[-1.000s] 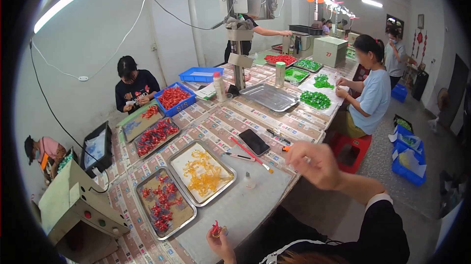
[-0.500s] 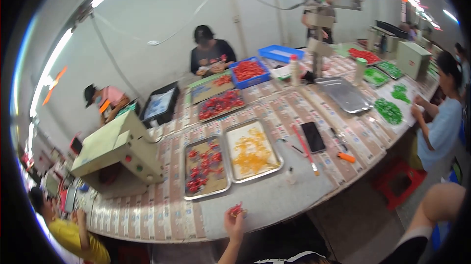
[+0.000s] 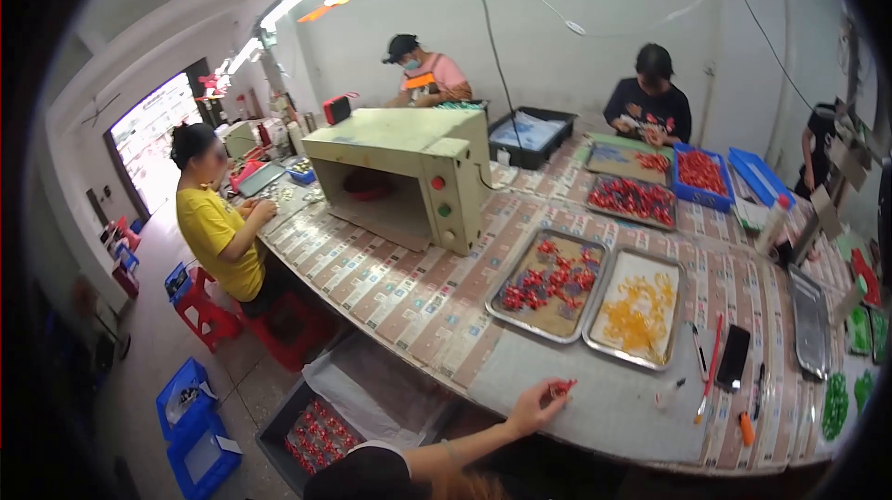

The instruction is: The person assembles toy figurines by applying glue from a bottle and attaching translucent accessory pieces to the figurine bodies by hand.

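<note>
My left hand (image 3: 533,410) is over the front edge of the table, its fingers pinched on a small red plastic piece (image 3: 561,388). Beyond it lies a metal tray of red pieces (image 3: 550,282), with some dark bluish ones among them. Right beside that tray is a second metal tray with a white lining (image 3: 609,337), holding yellow-orange translucent pieces (image 3: 639,308). A small clear bottle with a dark cap (image 3: 667,395) stands to the right of my hand on the grey sheet (image 3: 595,412). My right hand is out of view.
A cream machine box (image 3: 400,165) with an opening stands left on the table. A brush (image 3: 711,370), a phone (image 3: 734,358) and an orange-handled tool (image 3: 746,429) lie right. Below the edge is a grey bin (image 3: 279,426) of red pieces. Several people sit around, one in yellow (image 3: 218,230).
My view has swung left, bringing the yellow-shirted person, the floor and the bin fully in. My left hand still pinches the red piece; more of its forearm shows.
</note>
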A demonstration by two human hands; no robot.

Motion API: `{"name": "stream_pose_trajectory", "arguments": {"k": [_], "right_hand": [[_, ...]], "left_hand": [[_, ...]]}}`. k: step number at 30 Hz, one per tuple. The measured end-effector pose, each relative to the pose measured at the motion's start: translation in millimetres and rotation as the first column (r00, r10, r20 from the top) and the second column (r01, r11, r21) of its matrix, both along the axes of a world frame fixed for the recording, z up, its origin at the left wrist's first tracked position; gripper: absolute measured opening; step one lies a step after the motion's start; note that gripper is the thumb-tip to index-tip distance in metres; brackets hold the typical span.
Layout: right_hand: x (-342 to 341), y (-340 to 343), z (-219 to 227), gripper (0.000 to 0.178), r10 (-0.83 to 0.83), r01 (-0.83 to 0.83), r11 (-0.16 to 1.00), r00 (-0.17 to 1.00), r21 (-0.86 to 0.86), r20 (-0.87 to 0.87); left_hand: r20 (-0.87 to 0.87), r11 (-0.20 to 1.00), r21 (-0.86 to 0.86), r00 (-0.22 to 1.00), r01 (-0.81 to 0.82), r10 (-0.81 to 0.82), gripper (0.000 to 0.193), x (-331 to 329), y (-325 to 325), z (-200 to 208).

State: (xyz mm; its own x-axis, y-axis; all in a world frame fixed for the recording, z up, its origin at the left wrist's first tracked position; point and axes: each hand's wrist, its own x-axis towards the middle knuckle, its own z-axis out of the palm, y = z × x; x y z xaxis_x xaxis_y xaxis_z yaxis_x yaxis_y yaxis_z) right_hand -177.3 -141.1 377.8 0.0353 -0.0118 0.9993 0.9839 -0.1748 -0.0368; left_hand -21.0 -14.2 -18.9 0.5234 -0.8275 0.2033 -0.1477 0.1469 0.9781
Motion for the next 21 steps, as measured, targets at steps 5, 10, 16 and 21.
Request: {"name": "stream_pose_trajectory", "arguments": {"k": [5,10,16,21], "right_hand": [[12,-16,26,0.051,0.029,-0.018,0.998,0.981,-0.057,0.193],[6,-47,52,0.049,0.011,0.029,0.995,0.915,-0.093,0.403],[37,-51,64,0.048,0.113,-0.101,0.994,0.852,-0.051,0.511],[60,-49,74,0.047,0.189,-0.213,0.977,0.818,-0.019,0.544]], "left_hand": [[0.327,0.998,0.048,0.945,-0.032,0.015,0.029,-15,-3,17],[0.192,0.987,0.070,0.973,-0.141,0.126,0.029,-30,-5,27],[0.370,0.975,-0.018,0.905,-0.219,0.210,0.028,-32,-5,33],[0.589,0.957,0.040,0.781,-0.286,0.209,0.026,-34,-7,39]]}}
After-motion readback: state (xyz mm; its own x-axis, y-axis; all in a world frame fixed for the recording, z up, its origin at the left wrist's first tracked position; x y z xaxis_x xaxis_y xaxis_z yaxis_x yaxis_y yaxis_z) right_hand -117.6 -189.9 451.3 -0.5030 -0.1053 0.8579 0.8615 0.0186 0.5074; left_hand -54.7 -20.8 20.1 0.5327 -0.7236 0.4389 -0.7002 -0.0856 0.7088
